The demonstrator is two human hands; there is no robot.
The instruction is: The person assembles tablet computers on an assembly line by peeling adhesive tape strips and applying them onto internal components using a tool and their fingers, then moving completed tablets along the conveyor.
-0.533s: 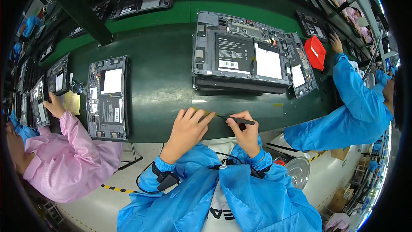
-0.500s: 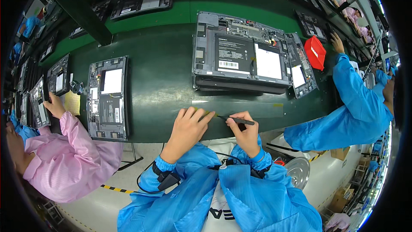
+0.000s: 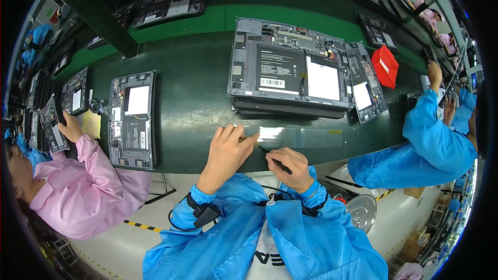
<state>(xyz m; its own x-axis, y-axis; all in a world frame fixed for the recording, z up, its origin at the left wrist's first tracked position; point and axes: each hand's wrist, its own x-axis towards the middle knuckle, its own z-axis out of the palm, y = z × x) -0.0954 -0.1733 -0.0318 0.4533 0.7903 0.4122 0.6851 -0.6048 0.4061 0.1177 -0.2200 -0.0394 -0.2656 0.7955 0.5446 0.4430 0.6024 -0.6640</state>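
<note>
Your right hand (image 3: 291,167) has drawn back toward you since the earlier frame, and the black tweezers (image 3: 283,166) in its closed grip now slope down toward your body, where their handle pointed off to your right. Your left hand (image 3: 224,153) has gathered its spread fingers near the left end of the clear plastic strip (image 3: 282,137). That seems to put the work at the yellow sliver (image 3: 257,143) by your left fingertips, with the tweezer tip just beside it; whether those fingers pinch anything, you cannot tell from here. Both hands stand near each other but apart. Flat on the green bench (image 3: 189,124), the strip lies in front of the stacked open laptops (image 3: 290,65), glossy with glare toward its left, a yellow tab (image 3: 334,131) at its right end.
</note>
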